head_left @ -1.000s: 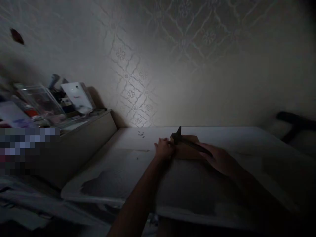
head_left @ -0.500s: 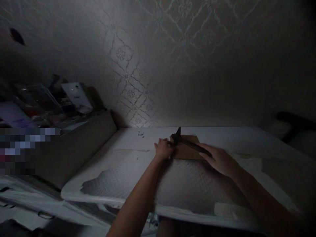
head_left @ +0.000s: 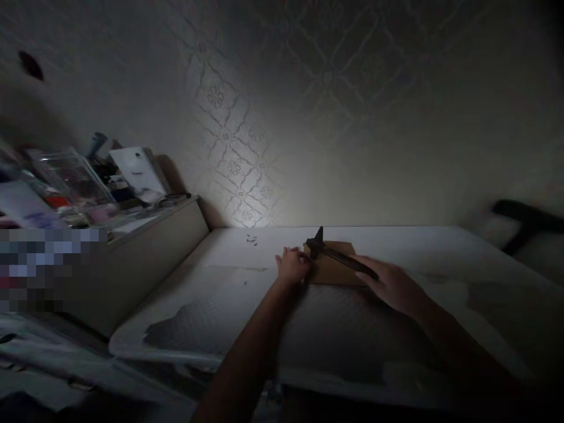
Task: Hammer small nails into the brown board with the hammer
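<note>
My right hand [head_left: 390,286] is closed around the handle of a hammer [head_left: 339,256]. The hammer's dark head, with one pointed end up, is at the left part of a brown board [head_left: 332,273] that lies flat on the table. At the board's left edge is my left hand [head_left: 292,267], its thumb and a finger drawn together close beside the hammer head. Its other fingers are spread a little. Whatever sits between the fingertips is hidden or too small to make out. Several small dark nail-like pieces [head_left: 251,239] lie on the table farther left.
The white table [head_left: 229,252] has worn, peeling patches and meets a patterned wall [head_left: 352,147]. To the left, a raised cabinet [head_left: 154,252] carries a white box [head_left: 138,170], a clear case [head_left: 74,176] and clutter. A dark armrest-like shape [head_left: 526,220] juts in at the right.
Light on the wall and the left clutter is brighter, while the near side of the table and my forearms are darker. My hands, hammer and board show hardly any movement.
</note>
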Demonstrator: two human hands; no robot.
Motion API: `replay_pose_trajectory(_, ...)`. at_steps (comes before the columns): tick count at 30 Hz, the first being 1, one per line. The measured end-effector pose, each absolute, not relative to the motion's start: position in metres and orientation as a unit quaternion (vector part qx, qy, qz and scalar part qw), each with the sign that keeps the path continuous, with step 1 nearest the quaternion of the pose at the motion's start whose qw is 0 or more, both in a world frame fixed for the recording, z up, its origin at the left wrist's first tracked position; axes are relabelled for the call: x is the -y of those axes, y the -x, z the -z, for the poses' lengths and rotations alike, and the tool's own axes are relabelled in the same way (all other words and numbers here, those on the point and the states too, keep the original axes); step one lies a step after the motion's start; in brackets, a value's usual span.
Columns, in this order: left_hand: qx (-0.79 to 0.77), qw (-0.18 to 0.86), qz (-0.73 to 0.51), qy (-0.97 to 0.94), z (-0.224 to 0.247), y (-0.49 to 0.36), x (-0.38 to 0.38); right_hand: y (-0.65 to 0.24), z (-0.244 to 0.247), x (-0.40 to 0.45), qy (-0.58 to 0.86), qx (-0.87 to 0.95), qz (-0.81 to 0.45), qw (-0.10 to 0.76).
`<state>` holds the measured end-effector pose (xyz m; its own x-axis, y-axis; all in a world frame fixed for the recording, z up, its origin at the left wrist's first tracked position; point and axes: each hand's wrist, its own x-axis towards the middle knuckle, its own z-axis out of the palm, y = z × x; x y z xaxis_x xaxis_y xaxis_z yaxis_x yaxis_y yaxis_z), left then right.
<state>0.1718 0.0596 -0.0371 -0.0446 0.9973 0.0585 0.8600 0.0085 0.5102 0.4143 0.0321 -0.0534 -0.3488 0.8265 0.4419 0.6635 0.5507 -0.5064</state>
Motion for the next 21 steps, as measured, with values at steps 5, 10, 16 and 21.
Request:
replay_pose_trajectory(5,-0.690,0.155,-0.218,-0.673,0.0357,-0.1720,-0.0587,-0.4141,0.0524,-0.0320,0.461,0.810,-0.106,0.346)
replay_pose_trajectory(10,-0.694,0.160,-0.200,-0.673,0.0364,-0.1717,-0.0602,-0.4140,0.0524,-0.0324,0.457,0.820,-0.086,0.333)
replay_pose_trajectory(16,-0.692,0.157,-0.202,-0.676,0.0355,-0.1716,-0.0597,-0.4140,0.0520,-0.0316,0.454,0.826,-0.064,0.328)
replay_pose_trajectory(21,-0.686,0.164,-0.216,-0.675,0.0372,-0.1708,-0.0607,-0.4136,0.0519,-0.0310,0.460,0.824,-0.069,0.323)
